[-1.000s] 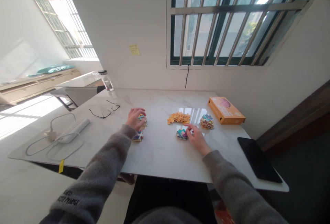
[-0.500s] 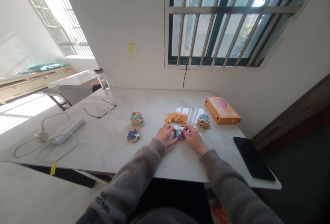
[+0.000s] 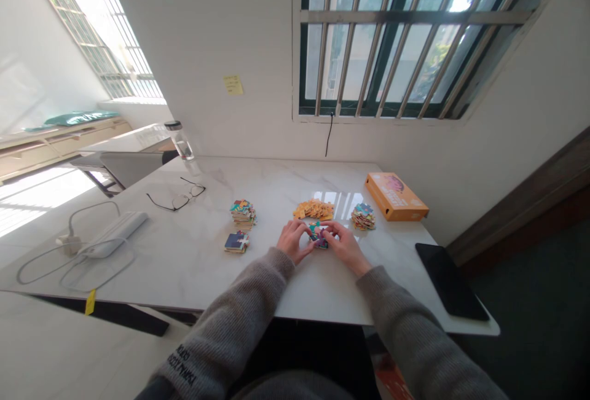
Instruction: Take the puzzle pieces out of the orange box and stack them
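Between my two hands is a small cluster of teal and purple jigsaw puzzle pieces (image 3: 318, 235) near the front middle of the table. My left hand (image 3: 294, 241) grips it from the left with curled thumb and fingers. From the right, my right hand (image 3: 343, 245) pinches it with thumb and fingertips. Just beyond lies a heap of orange-yellow puzzle pieces (image 3: 313, 209). A stack of puzzle pieces (image 3: 363, 217) stands to the right. On the left are a taller stack (image 3: 243, 214) and a lower stack with a dark blue top piece (image 3: 236, 241).
An orange box (image 3: 397, 196) lies at the right back, with a black tablet (image 3: 450, 281) at the right edge. Eyeglasses (image 3: 179, 200), a white power strip (image 3: 117, 235) with its cable, and a clear bottle (image 3: 180, 141) are on the left. A barred window is ahead.
The puzzle pieces between my hands have shifted slightly, showing more teal at the top. My fingers have moved a little around them. The whole view has drifted slightly.
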`<state>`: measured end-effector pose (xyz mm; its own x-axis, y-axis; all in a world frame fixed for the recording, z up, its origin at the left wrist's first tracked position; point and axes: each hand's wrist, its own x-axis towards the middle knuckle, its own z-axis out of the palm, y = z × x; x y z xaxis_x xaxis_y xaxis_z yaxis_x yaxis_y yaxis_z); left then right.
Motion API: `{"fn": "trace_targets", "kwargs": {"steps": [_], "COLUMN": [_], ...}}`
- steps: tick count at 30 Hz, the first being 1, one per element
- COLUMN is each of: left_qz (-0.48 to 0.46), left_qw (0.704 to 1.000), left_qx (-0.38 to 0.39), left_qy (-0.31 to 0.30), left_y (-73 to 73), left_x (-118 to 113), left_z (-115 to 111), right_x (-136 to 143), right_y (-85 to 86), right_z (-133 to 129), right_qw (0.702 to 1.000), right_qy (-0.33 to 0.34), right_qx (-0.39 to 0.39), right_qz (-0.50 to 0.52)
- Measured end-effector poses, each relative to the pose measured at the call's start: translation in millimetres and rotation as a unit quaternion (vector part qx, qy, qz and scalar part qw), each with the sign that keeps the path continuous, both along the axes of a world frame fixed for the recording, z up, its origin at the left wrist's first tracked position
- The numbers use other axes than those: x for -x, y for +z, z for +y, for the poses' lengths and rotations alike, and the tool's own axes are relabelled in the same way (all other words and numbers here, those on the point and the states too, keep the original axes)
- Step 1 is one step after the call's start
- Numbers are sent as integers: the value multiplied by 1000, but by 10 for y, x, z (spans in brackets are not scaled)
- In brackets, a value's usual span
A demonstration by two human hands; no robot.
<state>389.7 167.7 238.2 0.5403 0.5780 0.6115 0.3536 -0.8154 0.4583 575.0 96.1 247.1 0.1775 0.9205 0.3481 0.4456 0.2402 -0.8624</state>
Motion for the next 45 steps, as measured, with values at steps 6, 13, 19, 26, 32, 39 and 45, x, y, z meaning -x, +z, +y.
{"fn": "trace_targets", "kwargs": {"steps": [6,13,19,26,32,39,45], "left_qz": [4,-25,-36,-30,-76,-39,3], "left_qw": [998,996,990,992,994,997,998], "left_qx": [-9,-3,8,23,29,22,29], "left_qy": [-61,-82,-137,-117,-75,-57,64], "left_y": [-8,15,22,103,187,533,670], "left_x": [2,26,31,70,180,570,1124], "left_z": [-10,-17,-10,-39,-74,147,735], "right_x": [-36,-55,-37,-37,-55,-38,-34], "right_y": [-46,-53,-5,35,12,-3,13], "right_z": [30,19,-15,-34,-16,-19,-20], "right_qw": [998,999,1000,1000,999,998,998], "right_qy": [-8,-12,18,7,-30,-20,-28], "right_qx": [-7,-9,-1,-9,-22,-23,-26], "right_qz": [59,29,10,22,-14,-54,-59]}}
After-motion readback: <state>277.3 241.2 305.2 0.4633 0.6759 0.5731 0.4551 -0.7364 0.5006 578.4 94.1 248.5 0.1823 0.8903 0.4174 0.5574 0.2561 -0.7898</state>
